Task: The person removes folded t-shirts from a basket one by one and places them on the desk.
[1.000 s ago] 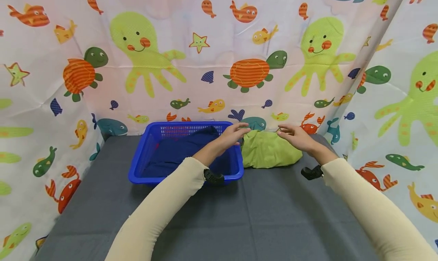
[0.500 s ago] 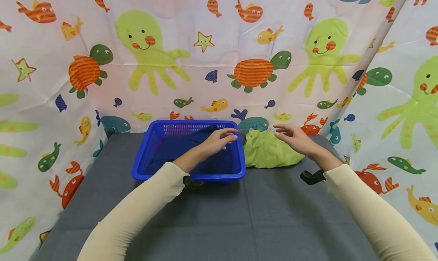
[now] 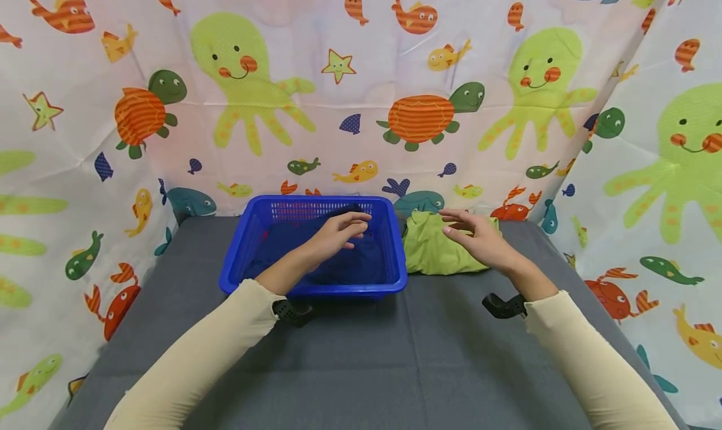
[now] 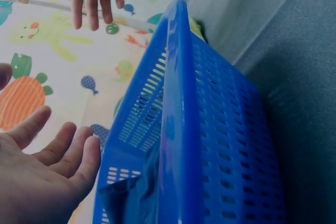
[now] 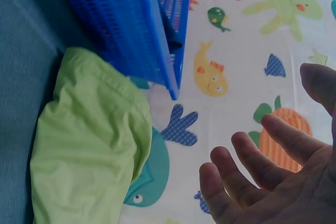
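In the head view my left hand [image 3: 331, 237] hovers over the blue plastic basket [image 3: 341, 289], its fingers loosely bent and holding nothing. Dark navy cloth [image 3: 282, 245] lies crumpled inside that basket. My right hand [image 3: 479, 239] is above the front of a bundled lime-green cloth [image 3: 431, 248], also with nothing in it. From the left wrist, the palm and relaxed fingers [image 4: 65, 156] show beside the basket's rim [image 4: 177, 103]. The right wrist view has the spread right hand [image 5: 262, 182] apart from the green cloth [image 5: 89, 145], which rests just right of the basket.
A dark grey cloth covers the table [image 3: 361, 367]. Behind it and along both sides hang white curtains [image 3: 350, 129] printed with sea animals. Each wrist wears a black strap-on device [image 3: 504, 306].
My left hand has drawn left and slightly down from the basket's right edge to over its middle. The right hand has shifted slightly left and lower. Basket and green cloth stay in place.
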`<state>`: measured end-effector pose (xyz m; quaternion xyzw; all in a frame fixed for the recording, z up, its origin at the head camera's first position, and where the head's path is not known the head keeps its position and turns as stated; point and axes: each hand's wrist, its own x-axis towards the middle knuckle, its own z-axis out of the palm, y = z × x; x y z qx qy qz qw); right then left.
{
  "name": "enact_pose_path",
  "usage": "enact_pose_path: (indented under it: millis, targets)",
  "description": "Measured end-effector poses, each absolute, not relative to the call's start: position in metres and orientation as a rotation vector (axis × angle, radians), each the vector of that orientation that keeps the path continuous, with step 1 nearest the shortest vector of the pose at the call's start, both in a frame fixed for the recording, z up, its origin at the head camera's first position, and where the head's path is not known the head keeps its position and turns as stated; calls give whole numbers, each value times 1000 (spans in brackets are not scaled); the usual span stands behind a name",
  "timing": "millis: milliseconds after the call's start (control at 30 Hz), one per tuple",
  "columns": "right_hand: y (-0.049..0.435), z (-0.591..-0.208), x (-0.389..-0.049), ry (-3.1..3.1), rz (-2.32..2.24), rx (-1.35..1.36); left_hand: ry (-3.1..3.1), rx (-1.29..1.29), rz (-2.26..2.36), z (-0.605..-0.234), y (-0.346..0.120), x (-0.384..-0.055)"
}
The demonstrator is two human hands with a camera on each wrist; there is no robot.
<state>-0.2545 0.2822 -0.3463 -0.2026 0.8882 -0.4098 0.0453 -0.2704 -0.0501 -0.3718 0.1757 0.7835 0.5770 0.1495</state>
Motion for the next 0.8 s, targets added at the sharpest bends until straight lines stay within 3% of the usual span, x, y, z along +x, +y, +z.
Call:
enact_pose_path:
  millis: [800]
  targets:
    - [224,-361,-254,2620,-1207,-755,2306,379,1600,-378,-129,-250]
